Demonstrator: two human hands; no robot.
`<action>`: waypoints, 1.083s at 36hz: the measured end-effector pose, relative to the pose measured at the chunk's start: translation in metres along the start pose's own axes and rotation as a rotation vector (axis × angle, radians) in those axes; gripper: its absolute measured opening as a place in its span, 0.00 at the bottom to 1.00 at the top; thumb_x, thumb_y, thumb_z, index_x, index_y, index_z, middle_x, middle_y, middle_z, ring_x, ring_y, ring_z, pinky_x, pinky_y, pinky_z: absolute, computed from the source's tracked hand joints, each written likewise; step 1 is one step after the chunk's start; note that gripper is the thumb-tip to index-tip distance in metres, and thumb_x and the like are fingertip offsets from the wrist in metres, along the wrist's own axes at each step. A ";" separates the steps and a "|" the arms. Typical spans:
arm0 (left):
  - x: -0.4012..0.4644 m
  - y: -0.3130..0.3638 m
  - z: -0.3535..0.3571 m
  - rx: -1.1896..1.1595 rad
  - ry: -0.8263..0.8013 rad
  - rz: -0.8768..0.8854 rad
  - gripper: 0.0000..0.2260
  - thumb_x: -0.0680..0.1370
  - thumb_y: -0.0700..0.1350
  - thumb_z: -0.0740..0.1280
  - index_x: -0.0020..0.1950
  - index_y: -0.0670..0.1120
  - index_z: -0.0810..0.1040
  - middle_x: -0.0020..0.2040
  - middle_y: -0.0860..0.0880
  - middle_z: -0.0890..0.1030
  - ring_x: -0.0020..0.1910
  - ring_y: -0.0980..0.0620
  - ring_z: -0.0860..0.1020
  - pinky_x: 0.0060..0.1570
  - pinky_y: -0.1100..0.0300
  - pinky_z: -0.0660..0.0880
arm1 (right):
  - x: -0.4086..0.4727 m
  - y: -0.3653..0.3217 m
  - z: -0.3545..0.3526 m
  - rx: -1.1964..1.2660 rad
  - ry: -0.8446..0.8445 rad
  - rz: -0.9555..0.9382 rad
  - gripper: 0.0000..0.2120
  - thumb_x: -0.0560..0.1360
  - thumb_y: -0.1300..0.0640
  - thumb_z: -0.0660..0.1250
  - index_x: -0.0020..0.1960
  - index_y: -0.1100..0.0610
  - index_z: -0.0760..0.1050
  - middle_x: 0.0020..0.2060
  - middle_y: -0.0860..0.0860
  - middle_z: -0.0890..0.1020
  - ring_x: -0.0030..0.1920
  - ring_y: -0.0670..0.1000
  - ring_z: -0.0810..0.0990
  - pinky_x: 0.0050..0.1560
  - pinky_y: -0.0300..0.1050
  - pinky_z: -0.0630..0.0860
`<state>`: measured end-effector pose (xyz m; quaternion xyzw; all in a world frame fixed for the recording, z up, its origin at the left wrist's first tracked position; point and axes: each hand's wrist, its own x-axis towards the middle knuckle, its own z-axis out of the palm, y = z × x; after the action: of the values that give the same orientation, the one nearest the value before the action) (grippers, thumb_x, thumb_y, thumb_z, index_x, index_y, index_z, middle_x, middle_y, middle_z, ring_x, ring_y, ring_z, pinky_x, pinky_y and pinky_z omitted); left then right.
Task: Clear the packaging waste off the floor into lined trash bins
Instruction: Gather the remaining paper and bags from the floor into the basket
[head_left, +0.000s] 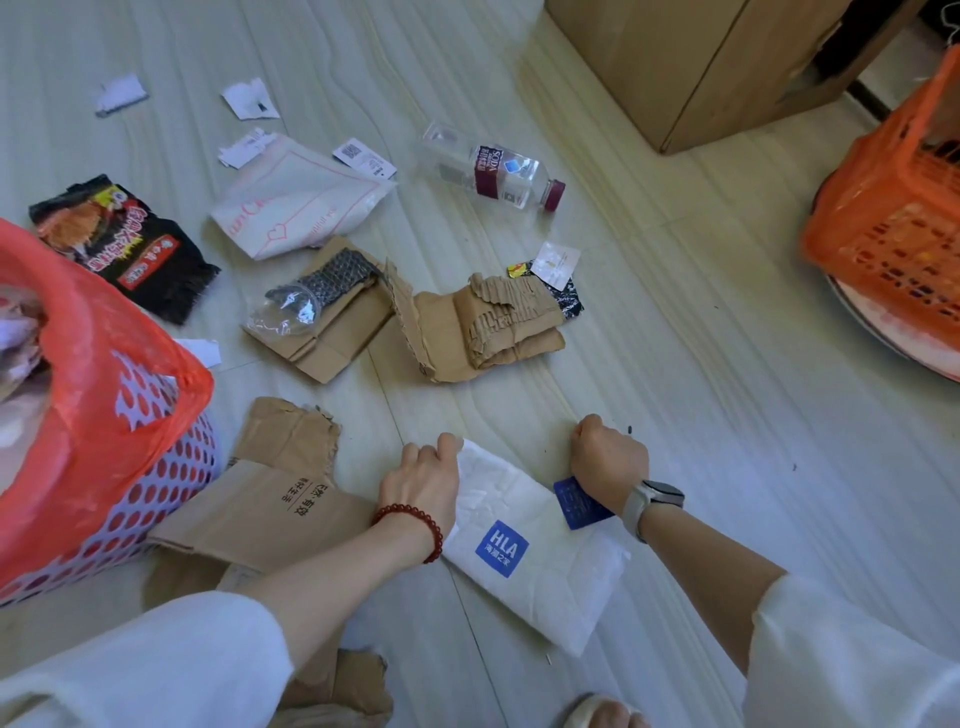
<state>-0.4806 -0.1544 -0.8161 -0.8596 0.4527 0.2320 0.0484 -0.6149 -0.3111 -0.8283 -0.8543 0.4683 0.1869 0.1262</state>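
Hands flatten white bag for the bin

My left hand (423, 480) pinches the white bag's (535, 551) far edge; my right hand (608, 462) is a closed fist pressing its other corner and a blue card (576, 501), folding it small. At nine o'clock, the red-lined bin (104, 415) already holds crumpled paper.

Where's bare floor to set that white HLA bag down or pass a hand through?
Open floor lies right of the HLA bag, between the right hand and the orange basket. Another strip runs between the bottle and cardboard box. It is crowded around the torn cardboard and red-lined bin.
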 end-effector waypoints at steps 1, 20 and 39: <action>0.000 0.000 -0.002 -0.007 0.002 0.010 0.20 0.74 0.36 0.59 0.65 0.45 0.59 0.53 0.47 0.74 0.57 0.48 0.68 0.39 0.58 0.67 | -0.001 0.001 -0.001 -0.003 -0.006 -0.005 0.10 0.76 0.64 0.53 0.37 0.57 0.57 0.27 0.50 0.67 0.29 0.53 0.67 0.29 0.42 0.57; -0.031 -0.061 -0.235 -0.389 0.433 0.151 0.22 0.70 0.45 0.65 0.62 0.57 0.70 0.50 0.54 0.79 0.53 0.49 0.76 0.44 0.59 0.70 | -0.021 -0.110 -0.191 0.803 0.559 -0.299 0.03 0.79 0.61 0.54 0.48 0.57 0.66 0.37 0.52 0.73 0.36 0.55 0.69 0.39 0.50 0.67; -0.159 -0.328 -0.252 -0.793 0.533 -0.487 0.04 0.64 0.45 0.67 0.38 0.47 0.76 0.39 0.48 0.79 0.43 0.46 0.77 0.39 0.58 0.70 | -0.112 -0.370 -0.248 0.794 0.569 -0.909 0.12 0.79 0.63 0.53 0.55 0.58 0.74 0.46 0.47 0.76 0.44 0.50 0.74 0.44 0.46 0.68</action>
<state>-0.2051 0.0839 -0.5632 -0.9211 0.1143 0.1409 -0.3444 -0.3063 -0.1274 -0.5417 -0.8713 0.1098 -0.3043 0.3691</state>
